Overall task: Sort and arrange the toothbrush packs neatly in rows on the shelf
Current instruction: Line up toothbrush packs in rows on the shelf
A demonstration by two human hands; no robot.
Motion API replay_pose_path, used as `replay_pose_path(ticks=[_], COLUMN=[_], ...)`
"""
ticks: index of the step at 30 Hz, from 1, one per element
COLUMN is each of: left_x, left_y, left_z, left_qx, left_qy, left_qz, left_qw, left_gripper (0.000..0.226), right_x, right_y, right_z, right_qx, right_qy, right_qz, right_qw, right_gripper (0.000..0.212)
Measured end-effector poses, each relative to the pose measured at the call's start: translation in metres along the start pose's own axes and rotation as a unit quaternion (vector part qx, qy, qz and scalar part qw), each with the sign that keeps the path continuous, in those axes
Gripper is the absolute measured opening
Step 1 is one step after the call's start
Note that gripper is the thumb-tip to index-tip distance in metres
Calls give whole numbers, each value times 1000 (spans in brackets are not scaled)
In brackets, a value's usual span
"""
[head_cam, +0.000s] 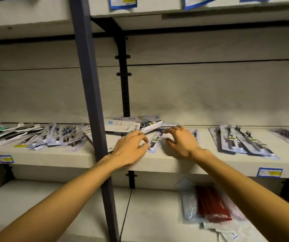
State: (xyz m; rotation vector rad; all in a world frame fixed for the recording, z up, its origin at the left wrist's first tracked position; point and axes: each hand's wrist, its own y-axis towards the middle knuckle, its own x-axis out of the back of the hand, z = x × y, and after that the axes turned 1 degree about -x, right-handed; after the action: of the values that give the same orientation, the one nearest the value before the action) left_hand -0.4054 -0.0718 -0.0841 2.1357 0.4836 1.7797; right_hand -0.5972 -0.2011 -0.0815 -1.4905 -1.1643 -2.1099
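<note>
**Both hands on the loose pile at mid-shelf**

Your left hand point(131, 147) and right hand point(180, 142) sit on the shelf point(157, 165), fingers curled and spread over a toothbrush pack point(155, 141) lying flat between them, likely to square it; whether they actually pinch it, you cannot tell; behind lies an untidy heap point(133, 125); bare shelf lies toward the neater row point(241, 142) on the right; the upright post point(91, 102) hems your left wrist.

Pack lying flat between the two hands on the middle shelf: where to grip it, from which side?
Probably the near short end of the toothbrush pack, coming from the shelf's front edge. It lies flat, lengthwise front to back, its far end tucked under the loose pile, so only the near end is free to pinch.
</note>
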Motion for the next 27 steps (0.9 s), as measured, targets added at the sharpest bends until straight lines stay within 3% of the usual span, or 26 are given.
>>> replay_pose_path(ticks=[3,10,16,21,27], left_x=[-9,-34,-43,-43,-38], left_y=[23,52,62,64,62], left_z=[6,28,37,42,38], left_qx=[59,151,151,153,158], left_qy=[-8,67,106,99,97], left_qz=[-28,-17,-37,-66,-174], left_qw=[998,986,982,981,967], left_gripper=[29,55,43,30,25], right_x=[0,-15,-33,-30,-20], right_y=[23,68,78,80,82], right_z=[-23,-55,-70,-72,-76], right_qx=[-24,-64,-73,-54,-113], right_qy=[17,22,38,13,200], right_qz=[-12,18,3,-17,-45], right_qw=[1000,998,997,998,972], right_gripper=[41,50,25,18,25])
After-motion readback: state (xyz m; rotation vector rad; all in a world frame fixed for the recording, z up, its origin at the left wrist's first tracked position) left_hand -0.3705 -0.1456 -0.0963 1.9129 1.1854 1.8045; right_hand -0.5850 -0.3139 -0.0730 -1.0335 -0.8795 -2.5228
